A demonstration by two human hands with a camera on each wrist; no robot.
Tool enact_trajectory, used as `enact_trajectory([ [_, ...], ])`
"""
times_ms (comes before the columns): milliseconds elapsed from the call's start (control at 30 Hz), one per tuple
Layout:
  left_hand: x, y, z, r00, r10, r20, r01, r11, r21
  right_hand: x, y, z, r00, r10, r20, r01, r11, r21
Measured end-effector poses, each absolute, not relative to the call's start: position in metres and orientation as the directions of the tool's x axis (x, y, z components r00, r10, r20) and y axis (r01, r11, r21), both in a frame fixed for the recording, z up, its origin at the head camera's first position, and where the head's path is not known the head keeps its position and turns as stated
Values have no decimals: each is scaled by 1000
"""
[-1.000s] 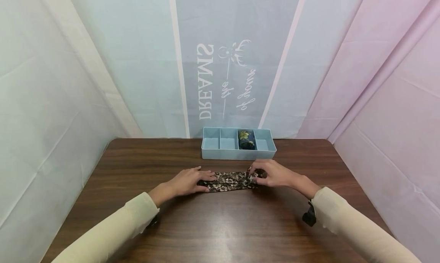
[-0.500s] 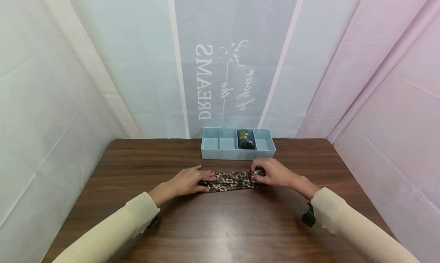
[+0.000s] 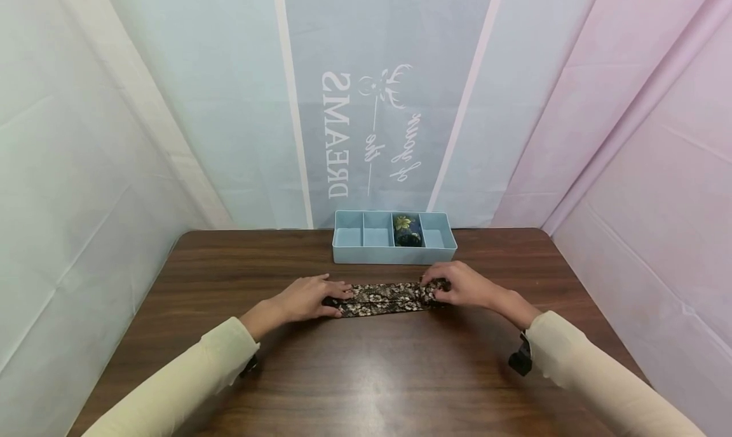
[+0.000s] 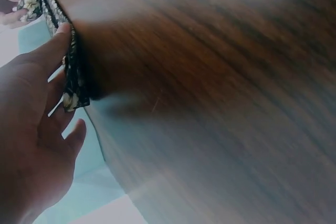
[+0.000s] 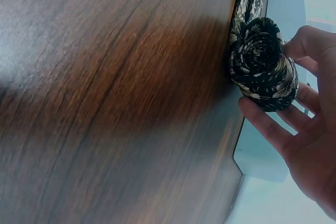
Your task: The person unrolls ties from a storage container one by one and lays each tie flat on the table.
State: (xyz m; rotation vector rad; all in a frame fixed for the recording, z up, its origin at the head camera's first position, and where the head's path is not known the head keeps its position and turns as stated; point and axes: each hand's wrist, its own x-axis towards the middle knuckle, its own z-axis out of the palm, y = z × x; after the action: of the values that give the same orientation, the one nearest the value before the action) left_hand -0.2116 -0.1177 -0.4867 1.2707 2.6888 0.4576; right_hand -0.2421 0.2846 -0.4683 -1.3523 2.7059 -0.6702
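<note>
Floral cloth strip (image 3: 386, 298), lying crosswise on the brown table (image 3: 366, 367) just in front of the tray, and it looks part-rolled: the right end is wound into a coil (image 5: 265, 61), its layers spiralling tightly in the right wrist view, while a flat stretch runs left, so I'd call the rolling well begun but with a good length left. Right hand (image 3: 467, 286) has thumb and fingers curved round that coil, gripping it; left hand (image 3: 307, 297) lies on the far end, fingers extended, pressing rather than clamping. Those left fingers sit right where the winding would have to finish, probably the main obstacle. Beyond, the light-blue tray (image 3: 394, 255) shows four compartments, the third from the left filled by a dark flowered bundle (image 3: 407, 230). Behind it hangs a curtain (image 3: 389, 18) with mirrored lettering.
</note>
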Motion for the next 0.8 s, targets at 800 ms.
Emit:
enact_trajectory([
  [800,-215,-41,-486,-622,779,83,763,578,290,-239,271,-469,-694,-707,136,-707,634,-313],
])
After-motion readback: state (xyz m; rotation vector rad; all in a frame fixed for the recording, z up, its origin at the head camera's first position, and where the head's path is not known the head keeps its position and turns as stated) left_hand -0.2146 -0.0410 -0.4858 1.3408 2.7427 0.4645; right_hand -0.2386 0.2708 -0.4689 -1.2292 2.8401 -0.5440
